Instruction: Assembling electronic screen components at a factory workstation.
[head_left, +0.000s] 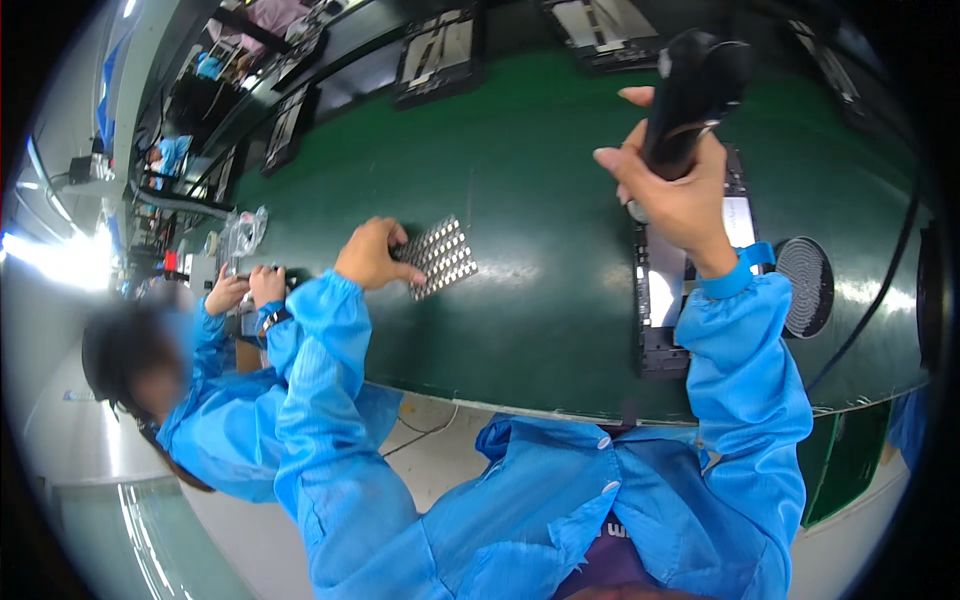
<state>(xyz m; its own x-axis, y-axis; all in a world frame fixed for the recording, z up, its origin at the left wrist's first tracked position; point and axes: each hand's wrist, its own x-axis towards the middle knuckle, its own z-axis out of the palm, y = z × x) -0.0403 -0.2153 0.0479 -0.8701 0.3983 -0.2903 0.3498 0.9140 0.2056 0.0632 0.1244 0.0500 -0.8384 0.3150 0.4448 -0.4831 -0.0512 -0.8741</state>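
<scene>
My left hand [377, 255] pinches the left edge of a thin sheet [440, 258] covered with rows of small shiny metallic pieces. The sheet is at or just above the green table; I cannot tell whether it touches. My right hand [680, 195] is wrapped round a thick black handheld tool [690, 95], which looks like an electric screwdriver; its lower tip is hidden. Under that hand lies an opened flat device [660, 345] with a black frame and silver-white panels, partly covered by my hand and sleeve.
A round black dish [806, 287] with a fine dotted inside sits right of the device. Several similar opened devices, such as this one [437, 55], line the far side. At the left, a co-worker [230, 420] in blue works beside a clear plastic bag [245, 232]. A black cable [885, 285] crosses the right side.
</scene>
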